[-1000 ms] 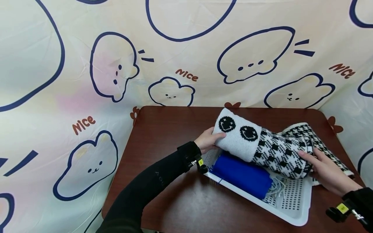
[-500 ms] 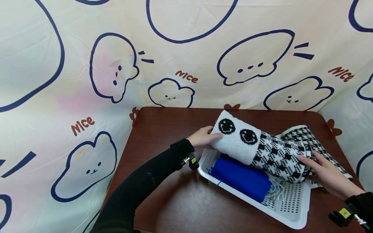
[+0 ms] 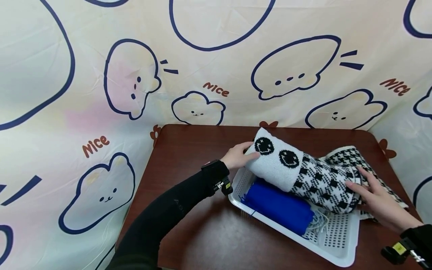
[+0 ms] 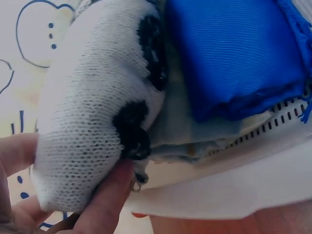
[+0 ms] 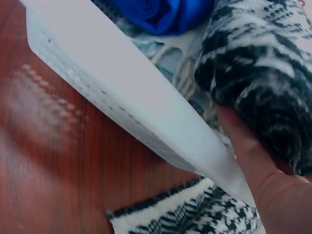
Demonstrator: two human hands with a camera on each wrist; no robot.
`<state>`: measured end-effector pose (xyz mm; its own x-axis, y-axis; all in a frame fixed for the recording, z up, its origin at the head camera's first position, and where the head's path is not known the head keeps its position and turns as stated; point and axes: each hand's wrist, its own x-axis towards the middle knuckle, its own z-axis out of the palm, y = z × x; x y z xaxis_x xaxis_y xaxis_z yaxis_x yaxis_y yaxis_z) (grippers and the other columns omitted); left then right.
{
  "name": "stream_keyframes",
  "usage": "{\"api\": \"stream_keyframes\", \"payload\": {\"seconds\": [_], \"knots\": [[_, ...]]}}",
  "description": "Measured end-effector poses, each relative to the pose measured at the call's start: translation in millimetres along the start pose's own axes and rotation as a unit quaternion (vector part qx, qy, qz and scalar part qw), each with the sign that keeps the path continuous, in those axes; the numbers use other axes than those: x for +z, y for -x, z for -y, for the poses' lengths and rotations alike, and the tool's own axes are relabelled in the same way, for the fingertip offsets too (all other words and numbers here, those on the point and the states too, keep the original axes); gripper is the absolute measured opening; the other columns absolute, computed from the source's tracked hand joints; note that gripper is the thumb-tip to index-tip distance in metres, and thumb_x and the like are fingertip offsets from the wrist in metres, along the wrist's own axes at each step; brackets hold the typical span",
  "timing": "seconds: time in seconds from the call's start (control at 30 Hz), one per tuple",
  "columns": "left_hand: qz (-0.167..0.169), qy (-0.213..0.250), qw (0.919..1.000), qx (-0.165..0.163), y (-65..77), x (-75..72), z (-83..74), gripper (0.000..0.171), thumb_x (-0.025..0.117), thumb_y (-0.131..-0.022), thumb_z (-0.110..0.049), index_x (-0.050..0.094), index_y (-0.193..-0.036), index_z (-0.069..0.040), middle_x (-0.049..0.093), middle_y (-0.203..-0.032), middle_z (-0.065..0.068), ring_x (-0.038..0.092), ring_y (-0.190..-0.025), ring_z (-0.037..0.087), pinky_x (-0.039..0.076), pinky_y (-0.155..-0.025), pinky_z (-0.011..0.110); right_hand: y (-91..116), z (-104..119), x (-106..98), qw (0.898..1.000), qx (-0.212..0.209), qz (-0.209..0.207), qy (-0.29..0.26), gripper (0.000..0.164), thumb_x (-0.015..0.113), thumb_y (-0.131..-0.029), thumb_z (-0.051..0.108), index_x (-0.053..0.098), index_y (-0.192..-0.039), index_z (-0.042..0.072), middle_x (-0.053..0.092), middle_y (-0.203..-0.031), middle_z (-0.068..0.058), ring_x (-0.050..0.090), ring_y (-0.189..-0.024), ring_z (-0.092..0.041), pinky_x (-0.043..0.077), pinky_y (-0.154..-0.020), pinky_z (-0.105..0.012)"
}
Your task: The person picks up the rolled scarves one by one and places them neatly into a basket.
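A rolled knitted scarf (image 3: 297, 170) lies slantwise over the back part of a white perforated basket (image 3: 352, 238). Its left part is white with black smiley faces, its right part black-and-white check. My left hand (image 3: 236, 155) grips the white end, thumb in front, fingers partly hidden behind. At the checked end, my right hand (image 3: 381, 202) holds the roll with the thumb on its near side. The right wrist view shows the thumb against the dark coiled end (image 5: 273, 117). In front, inside the basket, rests a rolled bright blue cloth (image 3: 278, 206).
Another black-and-white patterned knit piece (image 3: 347, 154) spreads beyond the basket's right end onto the brown table (image 3: 202, 232). Pale fringe strings (image 3: 318, 222) and light folded fabric (image 4: 187, 126) lie in the basket. A printed curtain (image 3: 236, 67) hangs behind the table.
The scarf roll has sunk slightly toward the basket, with both hands still on it. My right hand's fingers have spread a little farther from the thumb.
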<state>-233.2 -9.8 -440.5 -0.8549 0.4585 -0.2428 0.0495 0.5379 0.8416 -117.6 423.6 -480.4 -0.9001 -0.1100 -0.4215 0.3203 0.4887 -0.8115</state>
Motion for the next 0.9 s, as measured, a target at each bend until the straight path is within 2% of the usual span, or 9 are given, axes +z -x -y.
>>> {"api": "stream_keyframes", "payload": {"seconds": [0.13, 0.3, 0.43, 0.5, 0.57, 0.63, 0.7, 0.77, 0.9], "knots": [[0.007, -0.021, 0.9996, -0.018, -1.6, 9.3, 2.1, 0.061, 0.056, -0.112, -0.037, 0.042, -0.165, -0.009, 0.046, -0.166, 0.014, 0.049, -0.148, 0.030, 0.050, -0.113, 0.038, 0, -2, 2, 1.000, 0.015, -0.004, -0.017, 0.090, 0.036, -0.117, 0.043, -0.040, -0.159, 0.018, -0.003, -0.159, -0.053, 0.026, -0.136, -0.068, 0.055, -0.093, -0.070], [0.007, -0.035, 0.9989, -0.032, -3.4, 17.4, 2.3, 0.062, 0.057, -0.112, -0.036, 0.042, -0.165, -0.007, 0.045, -0.167, 0.014, 0.045, -0.152, 0.028, 0.044, -0.119, 0.039, 3, -3, 0, 0.999, 0.009, -0.050, 0.011, 0.094, 0.044, -0.116, 0.046, -0.033, -0.163, 0.020, 0.014, -0.157, -0.055, 0.049, -0.123, -0.054, 0.047, -0.098, -0.078], [0.019, -0.048, 0.9980, -0.037, -4.3, 22.8, 2.5, 0.063, 0.057, -0.113, -0.036, 0.040, -0.165, -0.006, 0.042, -0.168, 0.014, 0.039, -0.156, 0.028, 0.040, -0.123, 0.040, 3, -4, -2, 0.997, 0.017, -0.068, 0.011, 0.097, 0.047, -0.114, 0.047, -0.029, -0.165, 0.013, 0.007, -0.159, -0.055, 0.033, -0.136, -0.067, 0.030, -0.101, -0.089], [0.019, -0.062, 0.9972, -0.037, -5.1, 25.0, 2.2, 0.063, 0.057, -0.113, -0.036, 0.040, -0.165, -0.005, 0.043, -0.168, 0.014, 0.039, -0.156, 0.028, 0.039, -0.123, 0.038, 2, -5, -2, 0.997, 0.013, -0.072, 0.034, 0.097, 0.047, -0.114, 0.046, -0.025, -0.165, 0.008, 0.008, -0.157, -0.056, 0.030, -0.137, -0.071, 0.034, -0.098, -0.089], [0.016, -0.083, 0.9958, -0.033, -6.9, 26.9, 1.0, 0.062, 0.056, -0.113, -0.035, 0.041, -0.164, -0.005, 0.045, -0.167, 0.014, 0.040, -0.155, 0.028, 0.039, -0.123, 0.036, 1, -7, -3, 0.995, 0.002, -0.078, 0.069, 0.096, 0.050, -0.114, 0.045, -0.019, -0.166, 0.003, 0.023, -0.149, -0.057, 0.043, -0.130, -0.067, 0.050, -0.091, -0.078], [0.013, -0.107, 0.9936, -0.031, -8.6, 27.9, -1.1, 0.060, 0.056, -0.112, -0.034, 0.043, -0.164, -0.005, 0.046, -0.166, 0.014, 0.039, -0.156, 0.030, 0.039, -0.123, 0.036, 1, -8, -2, 0.989, -0.017, -0.091, 0.113, 0.093, 0.053, -0.114, 0.041, -0.011, -0.167, -0.001, 0.046, -0.128, -0.048, 0.062, -0.108, -0.044, 0.062, -0.079, -0.057], [0.011, -0.135, 0.9904, -0.028, -10.2, 28.4, -2.8, 0.058, 0.057, -0.112, -0.033, 0.045, -0.162, -0.006, 0.048, -0.164, 0.014, 0.040, -0.155, 0.032, 0.041, -0.121, 0.035, 0, -9, -1, 0.984, -0.037, -0.100, 0.146, 0.090, 0.056, -0.113, 0.038, -0.003, -0.168, -0.003, 0.052, -0.107, -0.032, 0.059, -0.084, -0.023, 0.056, -0.065, -0.036], [0.009, -0.153, 0.9878, -0.024, -11.2, 28.8, -3.3, 0.054, 0.059, -0.112, -0.032, 0.051, -0.159, -0.006, 0.053, -0.160, 0.015, 0.045, -0.151, 0.034, 0.046, -0.116, 0.034, 0, -9, 2, 0.979, -0.053, -0.104, 0.166, 0.089, 0.058, -0.112, 0.036, 0.002, -0.169, -0.003, 0.053, -0.101, -0.025, 0.049, -0.074, -0.011, 0.046, -0.058, -0.027], [0.005, -0.163, 0.9865, -0.020, -10.7, 28.4, -1.2, 0.050, 0.061, -0.111, -0.032, 0.057, -0.153, -0.006, 0.058, -0.155, 0.015, 0.051, -0.145, 0.033, 0.051, -0.107, 0.032, -1, -9, 5, 0.975, -0.066, -0.097, 0.187, 0.089, 0.060, -0.112, 0.036, 0.004, -0.169, -0.002, 0.050, -0.108, -0.033, 0.050, -0.076, -0.021, 0.039, -0.057, -0.027]]}}
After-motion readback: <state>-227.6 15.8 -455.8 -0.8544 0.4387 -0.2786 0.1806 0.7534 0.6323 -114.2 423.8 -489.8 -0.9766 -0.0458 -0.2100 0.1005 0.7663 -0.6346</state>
